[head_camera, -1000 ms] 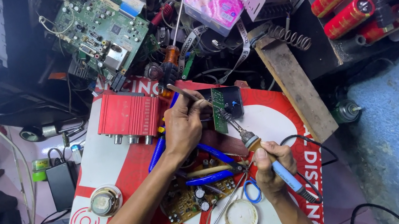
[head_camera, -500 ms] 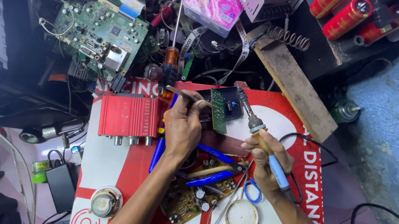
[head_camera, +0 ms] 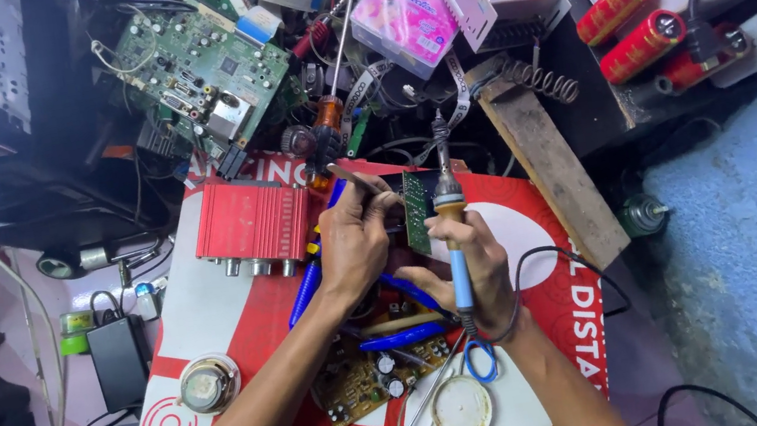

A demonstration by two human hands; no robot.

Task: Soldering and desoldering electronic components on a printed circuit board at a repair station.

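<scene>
On the cluttered worktop point(head_camera: 212, 310) a red amplifier case point(head_camera: 251, 225) lies just left of the small green circuit board point(head_camera: 417, 212), which the left hand point(head_camera: 357, 237) pinches upright by its edge, fingers closed, probably to expose its joints. The right hand point(head_camera: 469, 270) wraps shut round the blue-handled soldering iron point(head_camera: 452, 232). A second ago the iron slanted beside the board; now it stands upright, tip raised past the board's top.

Left hand point(head_camera: 357, 237) fingers pinched; right hand point(head_camera: 468, 265) fisted, upright.

Three red capacitors point(head_camera: 637, 20), three circuit boards point(head_camera: 203, 63), one soldering iron point(head_camera: 452, 232)
</scene>
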